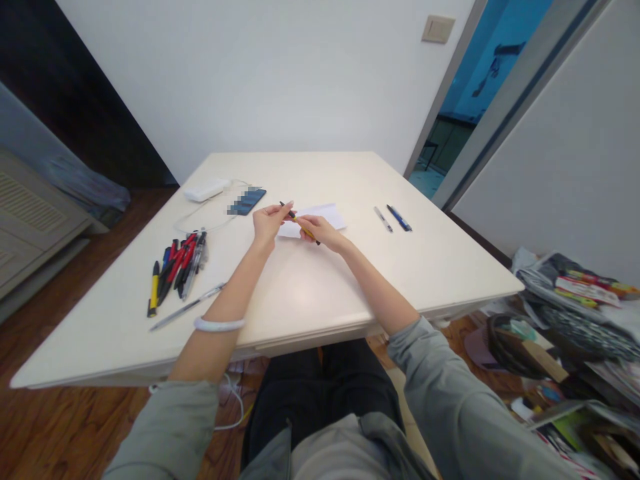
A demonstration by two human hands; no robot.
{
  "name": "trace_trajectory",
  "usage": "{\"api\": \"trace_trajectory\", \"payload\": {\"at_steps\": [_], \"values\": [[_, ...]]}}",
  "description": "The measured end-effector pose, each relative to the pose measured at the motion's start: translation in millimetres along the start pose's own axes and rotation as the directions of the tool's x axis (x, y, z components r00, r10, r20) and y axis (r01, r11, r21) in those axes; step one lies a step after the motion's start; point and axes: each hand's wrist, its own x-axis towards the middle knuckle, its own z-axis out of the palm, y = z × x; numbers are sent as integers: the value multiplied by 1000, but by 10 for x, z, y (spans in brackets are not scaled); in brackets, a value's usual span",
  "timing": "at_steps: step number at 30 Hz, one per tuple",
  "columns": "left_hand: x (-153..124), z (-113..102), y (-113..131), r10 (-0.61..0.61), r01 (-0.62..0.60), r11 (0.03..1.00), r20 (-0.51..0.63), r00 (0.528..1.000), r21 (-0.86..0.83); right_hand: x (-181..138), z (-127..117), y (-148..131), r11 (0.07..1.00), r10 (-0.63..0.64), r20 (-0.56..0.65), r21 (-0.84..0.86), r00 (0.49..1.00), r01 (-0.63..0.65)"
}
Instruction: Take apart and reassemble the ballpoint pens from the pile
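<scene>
A yellow and black pen is held slantwise between my two hands over the middle of the table. My left hand pinches its black upper end. The fingers of my right hand are closed around the yellow barrel, and a black tip sticks out below them. Under the hands lies a white sheet of paper, partly covered by them. Whether the pen's cap is on or off cannot be made out.
Several pens lie heaped at the left, with a single clear pen nearer me. A phone and a white box with a cable are at the back left. On the right are a grey pen and a blue pen.
</scene>
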Motion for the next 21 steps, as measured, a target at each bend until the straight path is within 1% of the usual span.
{"api": "trace_trajectory", "payload": {"at_steps": [2,3,5,7,8,11,13,14,17,19,21], "values": [[-4,1,-6,-11,11,1000,-1,1000,3,-12,12,-20,999,36,47,0,998,-36],[-5,1,-9,-17,17,1000,4,1000,6,-16,20,-22,998,60,43,-2,997,-60],[-7,2,-16,-27,26,1000,21,999,12,-19,29,-16,996,93,-9,-6,996,-93],[-7,2,-19,-26,26,1000,27,999,12,-18,23,-5,997,82,-61,-7,995,-83],[-6,1,-20,-24,23,1000,25,999,12,-17,14,-2,998,65,-63,-9,996,-66],[0,-6,-18,-25,25,1000,8,1000,10,-12,-15,-3,1000,21,20,-1,1000,-21],[-1,-7,-15,-34,34,999,10,999,7,-11,-19,-1,999,31,73,21,997,-33],[-3,-5,-13,-39,39,999,15,999,6,-11,-16,4,998,45,79,35,996,-48],[-10,11,-11,-47,47,999,36,998,8,-17,-7,28,994,85,9,63,996,-85],[-11,22,-13,-46,45,999,40,998,6,-20,-16,40,996,79,-38,50,996,-77],[-7,25,-16,-44,44,999,33,998,2,-17,-38,41,998,54,-14,35,998,-54]]}}
